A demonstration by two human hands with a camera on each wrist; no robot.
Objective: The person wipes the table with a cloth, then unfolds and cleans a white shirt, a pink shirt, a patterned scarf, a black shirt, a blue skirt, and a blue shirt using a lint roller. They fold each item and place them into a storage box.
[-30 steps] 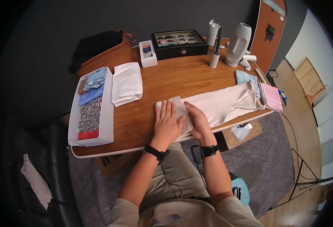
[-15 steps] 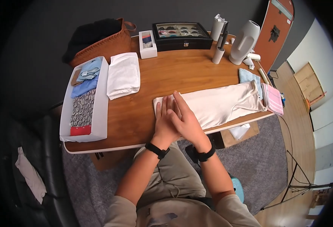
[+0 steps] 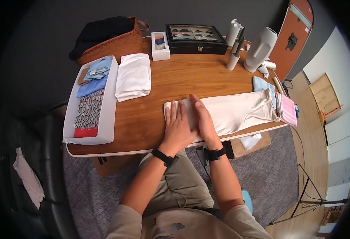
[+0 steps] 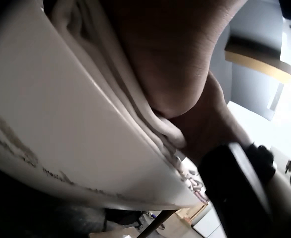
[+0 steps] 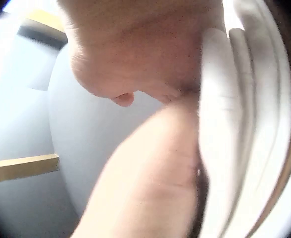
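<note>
A long, pale cream cloth (image 3: 234, 112) lies flat along the table's front edge, its left end doubled over. On that left end rests my left hand (image 3: 177, 128), palm down with fingers straight. My right hand (image 3: 205, 121) stands on its edge just right of it, fingers extended, touching the cloth. In the left wrist view the heel of the left hand (image 4: 170, 64) presses on layered cloth (image 4: 120, 84) at the table rim. The right wrist view has the right hand (image 5: 145, 44) against the stacked layers (image 5: 235, 119); its fingertips are out of sight there.
Left on the table (image 3: 175, 75) are a white box (image 3: 109, 119) of folded clothes and a folded white cloth (image 3: 133, 77). Behind stand a brown basket (image 3: 119, 46), a small white box (image 3: 161, 55) and a black glasses case (image 3: 198, 48). A white vase (image 3: 259, 51), blue cloth (image 3: 263, 85) and pink cloth (image 3: 287, 109) are right.
The right hand moved left over the left hand, then back right onto the cloth beside it. The left hand stayed on the cloth's left end, where the folded part now lies flatter.
</note>
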